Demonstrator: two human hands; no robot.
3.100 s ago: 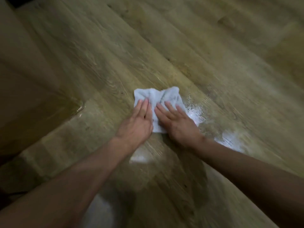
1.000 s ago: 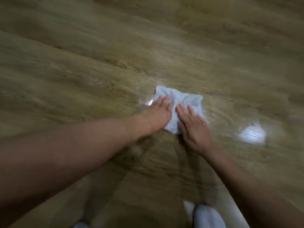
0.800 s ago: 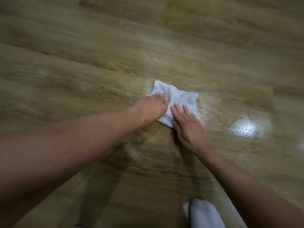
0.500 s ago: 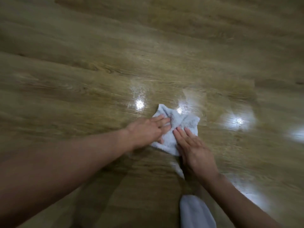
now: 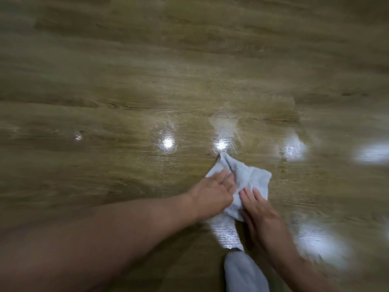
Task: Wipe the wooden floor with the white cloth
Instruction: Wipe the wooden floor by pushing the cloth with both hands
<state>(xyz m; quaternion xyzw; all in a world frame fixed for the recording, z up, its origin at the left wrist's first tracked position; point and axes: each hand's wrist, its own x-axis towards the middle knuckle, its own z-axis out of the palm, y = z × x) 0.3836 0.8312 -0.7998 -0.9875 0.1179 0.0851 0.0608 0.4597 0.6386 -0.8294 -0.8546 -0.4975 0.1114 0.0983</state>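
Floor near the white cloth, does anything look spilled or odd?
A shiny, wet-looking streak lies on the wooden floor just this side of the white cloth. The cloth is bunched under the left hand and right hand. Nothing looks damaged.

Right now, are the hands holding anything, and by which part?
Nothing is gripped. The left hand lies flat on the left side of the cloth, the right hand on its near edge, both pressing it to the floor.

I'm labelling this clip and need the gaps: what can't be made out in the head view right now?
Head view:
- white cloth: near half hidden under left hand and right hand.
- pale shape: cut off by bottom edge; unidentifiable.
- wooden floor: glare and motion blur hide whether it's wet or clean.
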